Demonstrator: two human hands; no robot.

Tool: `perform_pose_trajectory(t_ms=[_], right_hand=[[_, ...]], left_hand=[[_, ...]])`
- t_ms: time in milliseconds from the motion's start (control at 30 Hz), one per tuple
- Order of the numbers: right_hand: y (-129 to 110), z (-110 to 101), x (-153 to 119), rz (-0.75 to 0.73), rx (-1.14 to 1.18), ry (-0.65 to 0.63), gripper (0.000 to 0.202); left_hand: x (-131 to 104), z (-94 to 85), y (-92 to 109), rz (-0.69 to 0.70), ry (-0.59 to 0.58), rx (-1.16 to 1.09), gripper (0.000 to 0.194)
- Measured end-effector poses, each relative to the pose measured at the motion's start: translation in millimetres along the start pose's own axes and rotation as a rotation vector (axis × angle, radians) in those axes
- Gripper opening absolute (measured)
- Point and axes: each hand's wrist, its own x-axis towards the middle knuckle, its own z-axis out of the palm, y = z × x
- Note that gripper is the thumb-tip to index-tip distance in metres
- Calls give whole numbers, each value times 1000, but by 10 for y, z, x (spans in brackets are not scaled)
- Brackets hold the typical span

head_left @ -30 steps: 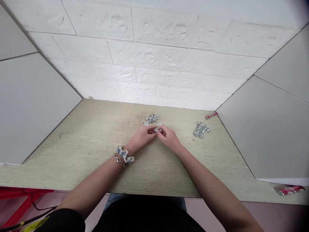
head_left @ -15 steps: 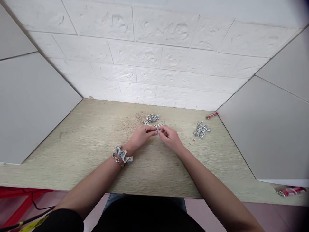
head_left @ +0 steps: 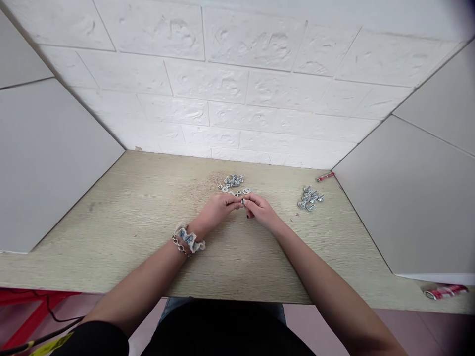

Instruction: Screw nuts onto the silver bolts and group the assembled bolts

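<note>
Pinched between my two hands, just above the tabletop, is a small silvery bolt (head_left: 243, 201), mostly covered by fingertips. My left hand (head_left: 218, 208) is closed on its left end, with thumb and fingers pressed together. From the other side my right hand (head_left: 260, 209) grips it between thumb and curled fingers. Whether a nut or washer sits on the bolt is too small to tell. Right behind my fingertips lie loose flat washers (head_left: 247, 191) and nuts (head_left: 239, 193). A little farther back is a pile of bolts (head_left: 234, 180).
A second heap of bolts fitted with washers (head_left: 310, 198) lies to the right on the wooden table (head_left: 148, 207). Red tubes lie by the right panel, one at the back (head_left: 325, 177) and one at the front (head_left: 445, 291). A white brick-patterned wall (head_left: 226, 118) closes off the back.
The fingers of my right hand have curled down and round, covering more of the bolt. My left hand stays nearly in place, and the piles look unchanged.
</note>
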Motion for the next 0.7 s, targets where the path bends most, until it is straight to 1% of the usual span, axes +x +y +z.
perform_pose_trajectory(t_ms=[100, 200, 300, 367, 433, 533, 600, 700], right_hand=[[1, -16, 19, 13, 58, -7, 23], [-11, -31, 32, 29, 66, 42, 29], [-23, -51, 38, 63, 43, 121, 34], [-34, -86, 33, 81, -30, 168, 34], [-49, -152, 22, 76, -222, 237, 31], [-75, -312, 0, 78, -669, 365, 27], [-82, -441, -9, 162, -886, 412, 27], [-75, -627, -13, 294, -1051, 485, 30]], left_hand=[[-5, 19, -25, 84, 62, 23, 20], [-8, 35, -44, 140, 114, 17, 21], [-9, 41, -54, 161, 112, 56, 22], [-10, 33, -60, 173, 93, 113, 24], [-11, 12, -63, 176, 85, 166, 24], [-10, -30, -62, 151, 104, 216, 24], [-8, -47, -60, 132, 104, 232, 25], [-4, -38, -64, 110, 66, 246, 26]])
